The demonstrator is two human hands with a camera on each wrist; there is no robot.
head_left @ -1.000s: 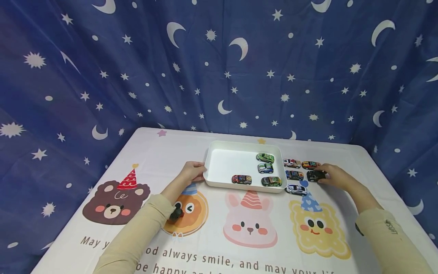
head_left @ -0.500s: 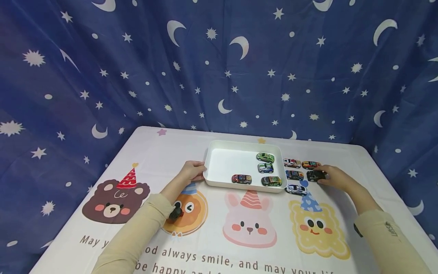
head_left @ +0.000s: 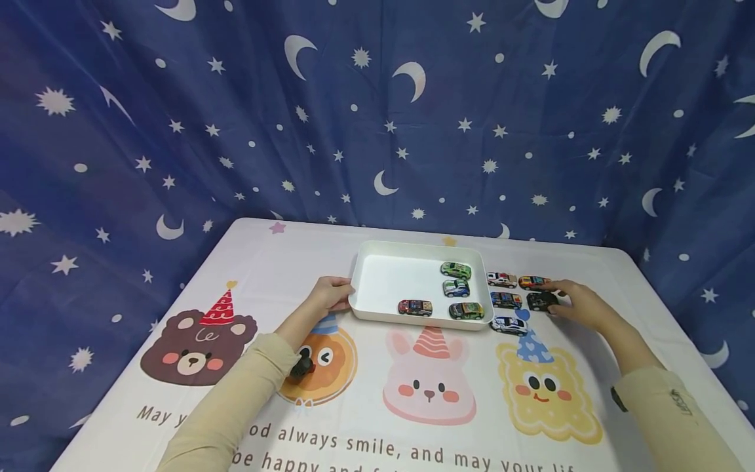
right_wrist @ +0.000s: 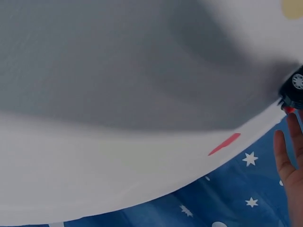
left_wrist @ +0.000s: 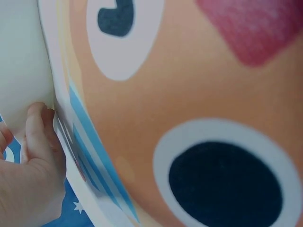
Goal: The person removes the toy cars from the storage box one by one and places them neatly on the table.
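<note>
My left hand (head_left: 327, 296) grips the left end of a white tray (head_left: 389, 275); in the left wrist view its fingers (left_wrist: 35, 125) bend at the tray wall (left_wrist: 23, 56). On the table, right of the tray, sits a black toy car (head_left: 538, 301). My right hand (head_left: 580, 305) is beside that car's right end, index finger and thumb spread apart. Straight fingers (right_wrist: 281, 151) show near the car's rear in the right wrist view. An orange toy car (head_left: 533, 282) lies just behind, partly overlapped by the index finger.
Inside the tray are a bright green car (head_left: 456, 270), a white-and-blue car (head_left: 457, 288), a dark green car (head_left: 466, 311) and a red car (head_left: 415, 307). Several more cars, including a white one (head_left: 510, 325), stand along its right side. A starry blue curtain (head_left: 377, 131) hangs behind.
My right thumb and index finger have spread apart at the black car, which they held close before. The left hand, the tray and the other cars stay in place.
</note>
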